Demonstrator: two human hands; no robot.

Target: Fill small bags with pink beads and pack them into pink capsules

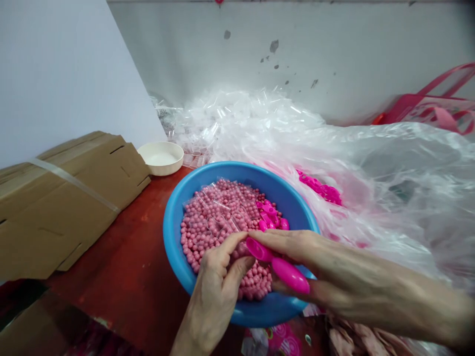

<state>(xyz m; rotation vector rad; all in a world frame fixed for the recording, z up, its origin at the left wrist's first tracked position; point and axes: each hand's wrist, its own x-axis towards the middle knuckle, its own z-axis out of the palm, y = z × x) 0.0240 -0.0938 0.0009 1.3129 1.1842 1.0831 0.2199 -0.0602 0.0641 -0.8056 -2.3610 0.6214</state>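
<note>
A blue basin (185, 267) holds many small pink balls (193, 237). Clear plastic tubes (218, 210) lie on top of the balls, and loose bright-pink plastic pieces (269, 213) rest at the right. Over the basin's near side, my left hand (215, 282) is closed, with pink balls showing between thumb and forefinger, seemingly inside a clear tube. My right hand (297, 247) meets it from the right, closed on bright-pink plastic pieces (291, 276). One hollow-ended pink piece (259, 249) sits where the fingers of both hands come together. Its exact contact with the tube is hidden.
Flattened cardboard boxes (74, 198) stand left on the red table (137, 277), near a white round dish (162, 158). Behind the basin lie a heap of clear tubes (237, 111) and plastic sheeting (371, 168) with pink parts (321, 188). A pink bag (411, 106) is far right.
</note>
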